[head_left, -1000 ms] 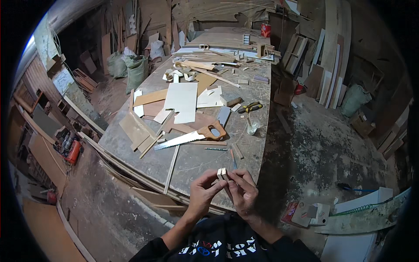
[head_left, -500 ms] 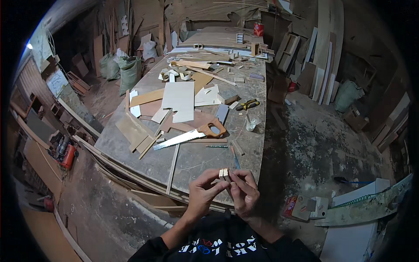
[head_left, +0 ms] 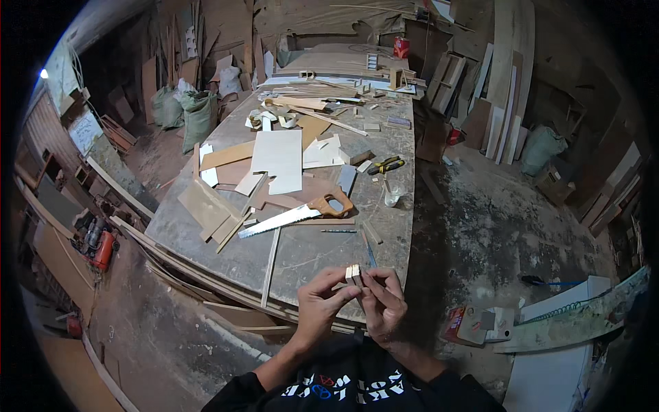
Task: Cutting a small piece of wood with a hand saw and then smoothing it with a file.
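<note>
Two small wood strips (head_left: 353, 273) stand side by side, pinched between my hands above the near edge of the workbench (head_left: 309, 254). Their pale cut ends face up. My left hand (head_left: 321, 295) grips them from the left with thumb and forefinger. From the right, my right hand (head_left: 383, 296) presses on them with its fingertips. Just beyond the hands lies a thin blue stick, perhaps a brush or pencil (head_left: 371, 255). A handsaw (head_left: 295, 214) with an orange-brown wooden handle rests farther off on the bench, its blade pointing left.
Plywood offcuts and a white board (head_left: 278, 161) cover the bench middle. Yellow-black pliers (head_left: 386, 165) and a small clear cup (head_left: 392, 198) sit near its right edge. A red machine (head_left: 103, 250) stands on the left floor; boxes (head_left: 467, 325) lie at the lower right.
The bench and room have shifted slightly left and up in the picture. Both hands keep their hold on the wood strips, almost unmoved.
</note>
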A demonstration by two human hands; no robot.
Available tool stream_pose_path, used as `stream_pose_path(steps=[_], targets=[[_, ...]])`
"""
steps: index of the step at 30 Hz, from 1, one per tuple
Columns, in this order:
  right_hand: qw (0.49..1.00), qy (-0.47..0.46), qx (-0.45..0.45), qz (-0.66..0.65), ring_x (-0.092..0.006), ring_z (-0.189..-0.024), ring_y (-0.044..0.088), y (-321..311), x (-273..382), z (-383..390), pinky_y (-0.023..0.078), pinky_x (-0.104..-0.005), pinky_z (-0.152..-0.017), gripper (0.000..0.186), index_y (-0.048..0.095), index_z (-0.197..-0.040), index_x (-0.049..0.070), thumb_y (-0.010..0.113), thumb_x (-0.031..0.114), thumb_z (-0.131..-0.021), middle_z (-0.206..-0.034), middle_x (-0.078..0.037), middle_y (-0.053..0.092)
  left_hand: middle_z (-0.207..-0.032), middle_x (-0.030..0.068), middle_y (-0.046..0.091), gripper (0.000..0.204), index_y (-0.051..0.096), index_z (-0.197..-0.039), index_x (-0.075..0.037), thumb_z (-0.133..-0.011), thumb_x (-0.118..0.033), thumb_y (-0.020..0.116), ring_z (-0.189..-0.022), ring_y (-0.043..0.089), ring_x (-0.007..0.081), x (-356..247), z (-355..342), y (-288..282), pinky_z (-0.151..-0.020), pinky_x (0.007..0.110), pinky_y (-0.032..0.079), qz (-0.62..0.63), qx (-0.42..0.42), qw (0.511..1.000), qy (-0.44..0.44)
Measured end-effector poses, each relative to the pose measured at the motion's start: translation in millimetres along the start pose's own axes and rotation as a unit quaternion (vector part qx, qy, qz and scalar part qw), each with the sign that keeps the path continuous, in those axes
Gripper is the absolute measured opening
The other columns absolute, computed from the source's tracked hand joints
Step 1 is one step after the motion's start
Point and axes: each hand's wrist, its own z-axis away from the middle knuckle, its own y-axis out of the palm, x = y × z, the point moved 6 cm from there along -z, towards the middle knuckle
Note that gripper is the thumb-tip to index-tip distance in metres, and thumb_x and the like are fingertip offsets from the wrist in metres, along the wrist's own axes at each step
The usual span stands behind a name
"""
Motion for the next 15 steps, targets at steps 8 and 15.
stream_pose_path(steps=[8,15], targets=[[1.000,-0.016,0.023,0.014,-0.0175,-0.082,0.054,-0.8,-1.7,-1.2,0.047,-0.0267,-0.071,0.028,0.066,-0.114,0.001,0.060,0.000,-0.086,-0.097,-0.012,0.055,-0.092,0.0041,0.059,0.028,0.069,-0.105,0.001,-0.077,0.001,0.073,-0.084,0.056,0.0110,-0.7,-1.0,-2.6,-0.073,0.021,0.046,0.000,-0.003,1.000,-0.007],[0.999,-0.024,0.030,0.032,-0.0174,-0.080,0.052,-4.5,-0.8,-2.2,0.044,-0.0258,-0.069,0.028,0.066,-0.112,-0.001,0.061,-0.001,-0.085,-0.092,-0.011,0.054,-0.091,0.0018,0.055,0.023,0.069,-0.102,0.002,-0.079,0.002,0.071,-0.081,0.052,0.0082,4.8,-0.9,2.2,-0.076,0.020,0.045,0.039,-0.003,0.998,-0.038]])
